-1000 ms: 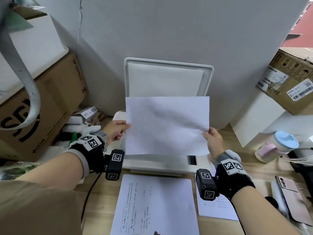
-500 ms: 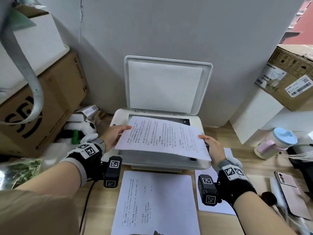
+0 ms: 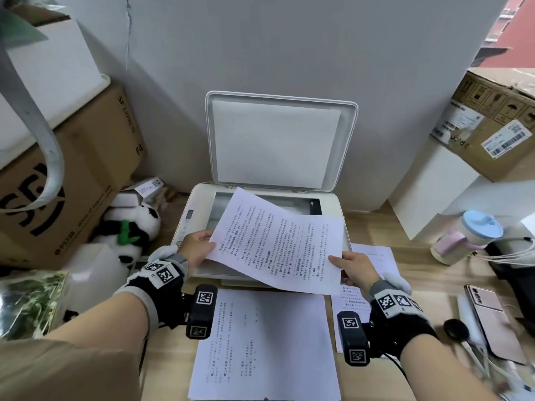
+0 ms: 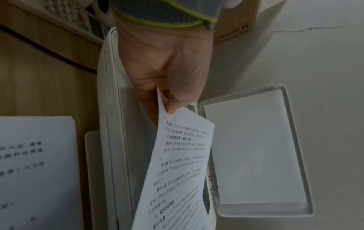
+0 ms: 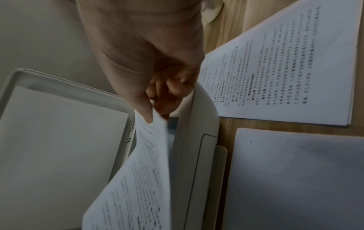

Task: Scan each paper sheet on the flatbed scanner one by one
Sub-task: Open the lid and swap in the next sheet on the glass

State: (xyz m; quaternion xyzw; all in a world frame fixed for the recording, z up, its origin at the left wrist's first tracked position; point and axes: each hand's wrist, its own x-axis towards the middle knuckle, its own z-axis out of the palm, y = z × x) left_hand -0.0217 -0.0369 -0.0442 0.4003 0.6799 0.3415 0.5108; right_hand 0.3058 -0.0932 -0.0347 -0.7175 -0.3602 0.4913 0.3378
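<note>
Head view | left hand (image 3: 197, 250) and right hand (image 3: 354, 269) grip: pinching printed sheet (image 3: 275, 241) | above scanner (image 3: 191, 224), lid up

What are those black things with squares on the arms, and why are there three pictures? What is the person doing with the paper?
The big picture comes from a camera on the person's head. The two dark ones come from small cameras strapped to each wrist, looking along the fingers; the black boxes with square patterns belong to that gear. The left hand and the right hand each pinch one side of a printed sheet, text side up, above the scanner, a machine that copies pages. Its lid stands open. More printed pages lie on the wooden desk in front, and another stack lies to the right.
</note>
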